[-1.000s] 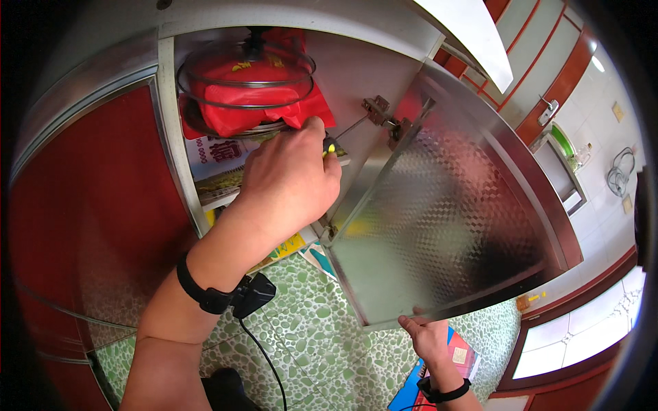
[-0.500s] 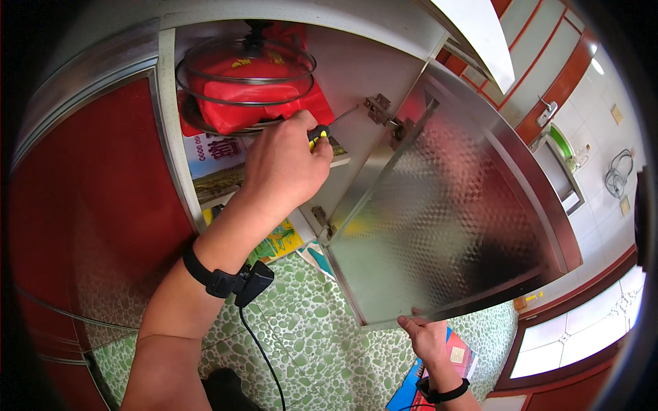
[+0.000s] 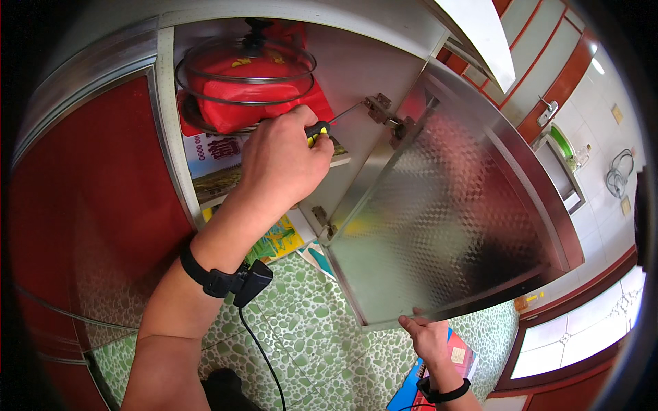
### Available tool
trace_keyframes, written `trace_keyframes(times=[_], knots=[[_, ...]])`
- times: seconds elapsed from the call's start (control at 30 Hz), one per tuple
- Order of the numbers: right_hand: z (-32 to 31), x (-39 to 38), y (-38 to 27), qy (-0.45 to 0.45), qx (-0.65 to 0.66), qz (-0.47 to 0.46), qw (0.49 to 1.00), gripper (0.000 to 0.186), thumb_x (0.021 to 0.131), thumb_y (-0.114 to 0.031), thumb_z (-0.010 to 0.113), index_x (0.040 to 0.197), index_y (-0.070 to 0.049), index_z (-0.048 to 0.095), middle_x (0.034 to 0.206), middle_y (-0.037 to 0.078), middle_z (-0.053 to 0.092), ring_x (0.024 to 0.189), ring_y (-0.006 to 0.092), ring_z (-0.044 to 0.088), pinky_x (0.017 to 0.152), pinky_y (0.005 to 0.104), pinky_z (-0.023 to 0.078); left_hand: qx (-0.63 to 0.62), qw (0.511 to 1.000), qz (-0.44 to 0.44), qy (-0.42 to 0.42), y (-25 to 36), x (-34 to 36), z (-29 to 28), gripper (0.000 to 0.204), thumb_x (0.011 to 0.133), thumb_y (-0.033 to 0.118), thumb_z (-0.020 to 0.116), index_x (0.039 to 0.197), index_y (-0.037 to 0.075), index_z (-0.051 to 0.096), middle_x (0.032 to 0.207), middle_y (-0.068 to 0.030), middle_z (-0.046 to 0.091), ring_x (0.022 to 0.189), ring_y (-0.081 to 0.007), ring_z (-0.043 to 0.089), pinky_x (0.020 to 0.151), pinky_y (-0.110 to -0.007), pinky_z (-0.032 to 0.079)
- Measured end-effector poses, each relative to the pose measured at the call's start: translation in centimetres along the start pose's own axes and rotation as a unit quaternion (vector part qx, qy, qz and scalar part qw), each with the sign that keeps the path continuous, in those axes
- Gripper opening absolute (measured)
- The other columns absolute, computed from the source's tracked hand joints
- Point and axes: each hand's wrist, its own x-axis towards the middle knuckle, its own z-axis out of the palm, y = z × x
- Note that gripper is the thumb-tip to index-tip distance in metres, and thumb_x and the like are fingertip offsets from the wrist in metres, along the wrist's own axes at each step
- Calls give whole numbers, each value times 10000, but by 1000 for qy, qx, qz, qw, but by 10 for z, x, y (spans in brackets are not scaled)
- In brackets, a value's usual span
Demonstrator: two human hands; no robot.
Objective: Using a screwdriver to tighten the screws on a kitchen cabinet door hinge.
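My left hand (image 3: pixel 284 154) is wrapped round the black and yellow handle of a screwdriver (image 3: pixel 318 130). Its thin shaft reaches up and right to the upper hinge (image 3: pixel 378 109) on the cabinet's inner side wall; whether the tip sits in a screw is too small to tell. The open cabinet door (image 3: pixel 445 219), metal-framed with a textured shiny inner face, hangs from this hinge and a lower hinge (image 3: pixel 322 220). At the door's bottom edge, my right hand (image 3: pixel 426 337) grips the frame, thumb on the inner face and the other fingers mostly hidden behind it.
Inside the cabinet, a glass pot lid (image 3: pixel 250 68) rests over a red bag (image 3: pixel 240 113), above a shelf with printed boxes. A closed red door panel (image 3: pixel 103 185) stands at left. Green pebble-patterned floor (image 3: pixel 322 356) lies below, with a blue and red package (image 3: pixel 411 383) near my right hand.
My left hand has shifted and turned slightly on the screwdriver, with the shaft still directed at the upper hinge. My right hand and the door hold their place.
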Motion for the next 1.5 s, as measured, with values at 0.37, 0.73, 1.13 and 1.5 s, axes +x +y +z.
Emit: trace_keyframes(times=[0.37,0.73,1.13,1.5], knots=[[3,-1,6,17,10,-2,1000,268,749,-111,806,713,91,634,821,149,647,799,263,589,734,373,467,0,1000,-7,-6,0,0,0,183,777,109,641,919,-5,653,747,-191,664,608,-262,655,604,-365,492],[1,-1,5,-4,1,11,1000,262,753,-169,799,702,55,674,844,186,665,849,330,612,792,408,467,-93,996,-10,4,-5,3,2,247,768,143,667,971,10,620,798,-201,680,756,-359,678,701,-423,528],[-1,0,-1,-25,6,38,999,258,751,-157,801,713,63,673,859,178,665,836,314,604,779,401,465,-90,996,-2,18,-4,3,0,254,771,130,673,990,8,631,771,-194,675,704,-324,679,662,-402,525],[1,-1,1,-5,9,7,1000,261,757,-165,796,705,60,673,828,164,643,810,310,583,756,412,456,-195,976,39,87,-15,10,8,182,780,91,704,937,-1,706,706,-149,686,606,-215,657,594,-344,501]])
